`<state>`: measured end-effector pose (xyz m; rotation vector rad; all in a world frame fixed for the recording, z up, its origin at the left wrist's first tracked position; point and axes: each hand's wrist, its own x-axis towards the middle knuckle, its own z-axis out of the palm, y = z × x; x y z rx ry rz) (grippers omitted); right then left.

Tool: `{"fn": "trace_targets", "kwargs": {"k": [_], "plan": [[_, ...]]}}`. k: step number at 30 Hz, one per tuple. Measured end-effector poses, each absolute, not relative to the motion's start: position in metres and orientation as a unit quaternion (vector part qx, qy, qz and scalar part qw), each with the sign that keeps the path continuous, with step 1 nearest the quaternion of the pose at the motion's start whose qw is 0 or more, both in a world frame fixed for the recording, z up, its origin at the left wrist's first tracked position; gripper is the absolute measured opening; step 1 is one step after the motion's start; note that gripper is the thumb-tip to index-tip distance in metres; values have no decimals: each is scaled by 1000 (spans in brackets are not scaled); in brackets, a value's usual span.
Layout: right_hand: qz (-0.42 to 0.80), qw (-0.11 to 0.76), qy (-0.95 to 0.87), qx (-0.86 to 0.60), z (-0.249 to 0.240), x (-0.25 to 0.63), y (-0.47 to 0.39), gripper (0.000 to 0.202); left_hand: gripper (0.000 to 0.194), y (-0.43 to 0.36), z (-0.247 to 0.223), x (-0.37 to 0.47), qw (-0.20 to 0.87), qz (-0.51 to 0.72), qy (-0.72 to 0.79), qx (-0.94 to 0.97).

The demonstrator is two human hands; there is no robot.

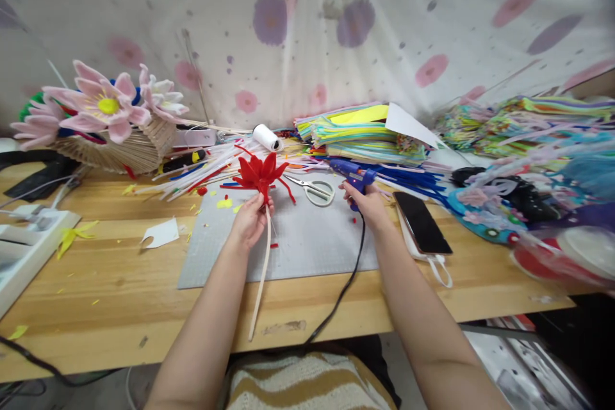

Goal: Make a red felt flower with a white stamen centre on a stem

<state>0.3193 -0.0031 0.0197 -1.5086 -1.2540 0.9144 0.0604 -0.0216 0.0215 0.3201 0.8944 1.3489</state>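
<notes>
My left hand (252, 220) is closed round the base of a red pipe-cleaner flower (260, 173), whose pale stem (261, 278) slants down past the wrist. Its petals spread above my fingers, and a red strip hangs off to the right. In my right hand (369, 204) is a blue glue gun (353, 173), its nozzle pointing up and left. A black cord (341, 298) runs from its handle toward the table's front edge. Between the hands, scissors with pale handles (319, 193) lie on the grey cutting mat (307, 262).
A phone (423, 223) lies right of the mat. Bundles of coloured pipe cleaners (365, 134) and a white thread spool (266, 138) line the back. Pink flowers (103, 102) stand at the left, above a white power strip (33, 243). Yellow and red scraps are scattered about.
</notes>
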Motion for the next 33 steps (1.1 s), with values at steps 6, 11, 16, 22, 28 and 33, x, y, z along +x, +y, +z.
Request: {"fn": "trace_targets", "kwargs": {"k": [6, 11, 16, 22, 28, 33], "plan": [[455, 318, -632, -541, 63, 278, -10, 44, 13, -20, 22, 64, 677, 597, 406, 141], [436, 275, -665, -540, 58, 255, 0, 47, 13, -22, 26, 63, 672, 599, 410, 148], [393, 259, -688, -553, 54, 248, 4, 48, 13, -22, 26, 61, 661, 601, 423, 152], [367, 248, -698, -562, 52, 246, 8, 49, 10, -22, 25, 60, 656, 601, 425, 167], [359, 252, -699, -564, 53, 245, 8, 50, 14, -23, 28, 60, 646, 608, 430, 166], [379, 241, -705, -549, 54, 248, 5, 48, 11, -23, 27, 59, 647, 610, 421, 179]]}}
